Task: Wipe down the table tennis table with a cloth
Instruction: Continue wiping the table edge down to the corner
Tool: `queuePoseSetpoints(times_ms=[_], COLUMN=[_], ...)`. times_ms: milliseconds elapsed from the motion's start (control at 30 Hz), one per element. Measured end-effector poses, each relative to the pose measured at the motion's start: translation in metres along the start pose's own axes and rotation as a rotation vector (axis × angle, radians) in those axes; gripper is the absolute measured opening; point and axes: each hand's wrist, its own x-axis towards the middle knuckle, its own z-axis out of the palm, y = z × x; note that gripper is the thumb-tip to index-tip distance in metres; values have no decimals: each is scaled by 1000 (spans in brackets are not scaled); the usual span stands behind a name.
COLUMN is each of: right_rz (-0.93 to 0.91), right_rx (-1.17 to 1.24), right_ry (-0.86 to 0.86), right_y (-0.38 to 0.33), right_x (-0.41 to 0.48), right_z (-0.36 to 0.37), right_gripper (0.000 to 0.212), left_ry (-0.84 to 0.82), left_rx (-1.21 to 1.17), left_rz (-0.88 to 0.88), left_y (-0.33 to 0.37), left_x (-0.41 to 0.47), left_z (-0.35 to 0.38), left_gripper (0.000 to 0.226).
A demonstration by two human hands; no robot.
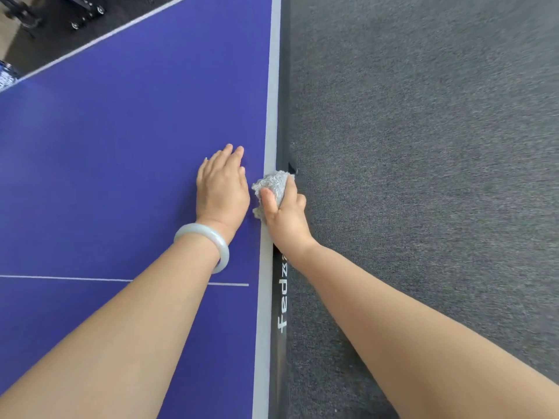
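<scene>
your right hand (286, 216) grips the cloth (272, 186) on the table's (121, 146) right edge; your left hand (222, 189) lies flat just beside it.

Games room — table tennis table (121, 146), grey carpet (423, 146) (wheeled frames (86, 9) beyond)

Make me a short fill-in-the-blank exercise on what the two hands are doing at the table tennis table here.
1. The grey cloth is gripped by the ____ hand.
2. The pale bangle sits on the ____ wrist.
3. The left hand rests with straight fingers on the table tennis table and holds ____.
Missing words: right; left; nothing.
</scene>
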Motion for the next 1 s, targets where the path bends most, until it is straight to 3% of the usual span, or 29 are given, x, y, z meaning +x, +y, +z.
queuePoseSetpoints(times_ms=[267, 433, 600, 667, 900, 1000], right_rz=[20, -24, -245, -240, -111, -99], right_rx=[11, 65, 84, 80, 71, 82], right_ry=[36, 61, 39, -25, 11, 55], right_y=[-3, 8, 75, 99, 42, 46], right_x=[-1, -29, -158, -192, -95, -93], right_z=[3, 12, 24, 25, 12, 14], right_gripper=[64, 64, 64, 67, 66, 63], left_ry=[-103, -49, -60, -52, -37, -34], left_rx=[-86, -91, -105, -120, -121, -109], left_rz=[-17, -40, -34, -30, -30, -25], left_y=[-30, -27, -30, -29, -30, -31], left_x=[-170, -177, -178, -178, -177, -178], left_z=[-6, 4, 3, 3, 4, 5], left_gripper=[52, 55, 53, 56, 51, 51])
